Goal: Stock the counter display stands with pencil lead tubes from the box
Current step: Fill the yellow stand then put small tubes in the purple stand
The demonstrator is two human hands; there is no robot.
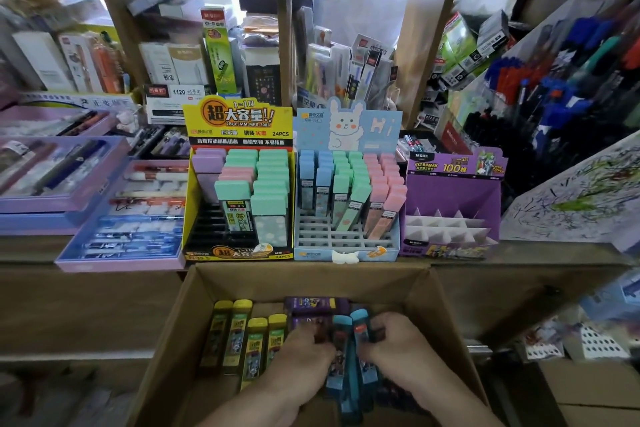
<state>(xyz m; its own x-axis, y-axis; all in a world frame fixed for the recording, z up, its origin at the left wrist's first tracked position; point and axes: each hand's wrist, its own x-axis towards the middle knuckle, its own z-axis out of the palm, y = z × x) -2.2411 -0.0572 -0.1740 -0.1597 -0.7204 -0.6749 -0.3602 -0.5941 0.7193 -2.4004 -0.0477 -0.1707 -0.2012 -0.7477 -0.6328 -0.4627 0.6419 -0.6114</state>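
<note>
An open cardboard box (429,298) sits below the counter and holds lead tubes: yellow-capped tubes (242,333) at the left, purple tubes (317,305) behind, blue-capped tubes (349,350) in the middle. Both hands are inside the box. My left hand (304,354) curls over the purple and blue tubes. My right hand (394,347) curls its fingers round the blue tubes from the right. On the counter stand three displays: a yellow stand (239,128) partly filled, a light-blue rabbit stand (346,243) partly filled, and a purple stand (453,191) with empty white dividers.
Purple and blue trays of pens (121,218) lie left of the stands. A sloped rack of blue and red pens (554,90) and a scribbled test sheet (581,198) fill the right. Shelves of packaged stationery (214,55) rise behind the stands.
</note>
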